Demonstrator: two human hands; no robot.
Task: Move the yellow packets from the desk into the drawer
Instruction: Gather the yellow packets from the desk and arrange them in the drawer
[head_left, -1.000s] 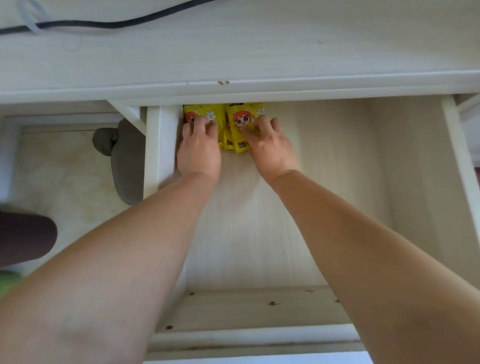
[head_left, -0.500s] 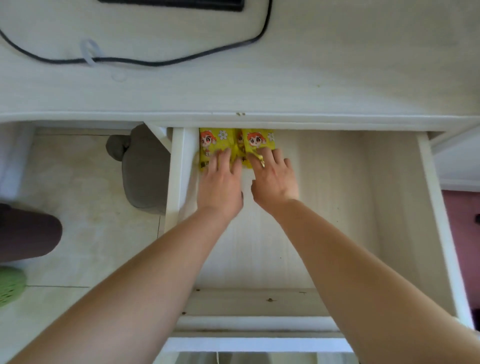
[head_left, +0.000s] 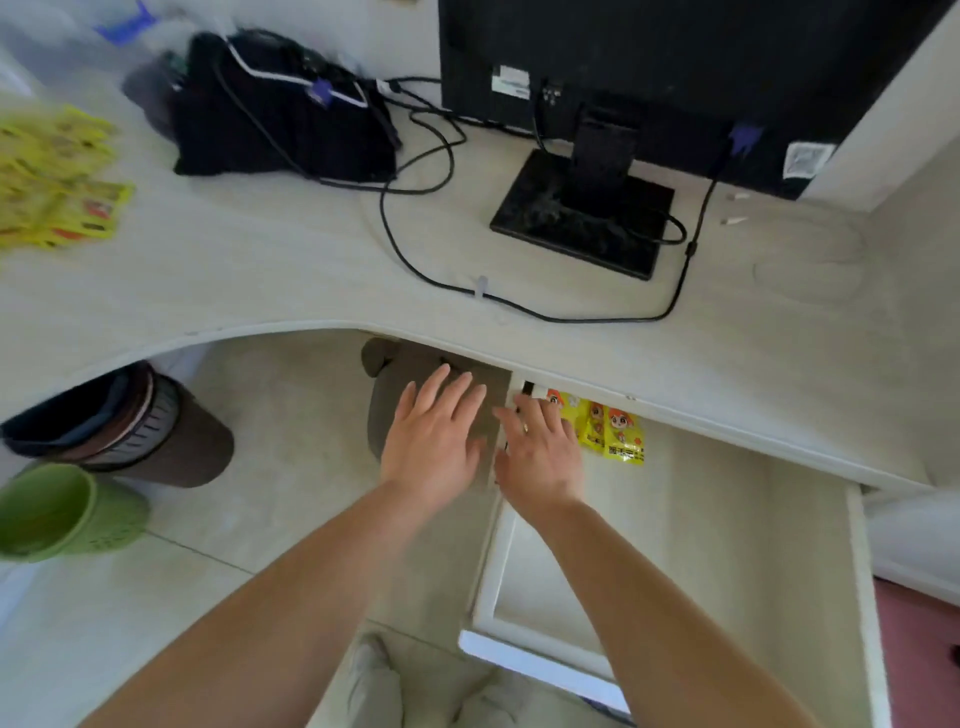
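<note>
Nearest to us, our two forearms reach forward over the pulled-out drawer (head_left: 769, 545) and the floor beside it. Our left hand (head_left: 434, 436) hangs flat with fingers spread, holding nothing, over the grey object (head_left: 384, 395) under the desk, just left of the drawer's side wall. Our right hand (head_left: 543, 457) is also spread and empty, above the drawer's far left corner.

The yellow packets in the drawer (head_left: 608, 428) lie just right of our right hand, at its fingertips; whether a finger touches the nearest one we cannot tell. They sit side by side in that far left corner, partly tucked under the desk (head_left: 260, 280) edge, their long axes running front to back with the cartoon faces at the far end. Each shows an orange-haired cartoon face and dark print near the bottom, too small to read.

Farther off, on the desk's far left, more yellow packets (head_left: 57, 182) lie in a blurred heap. Beyond are a black bag (head_left: 280, 119), a black cable (head_left: 519, 306), and a monitor (head_left: 675, 57) on its stand, with white stickers we cannot read.
</note>
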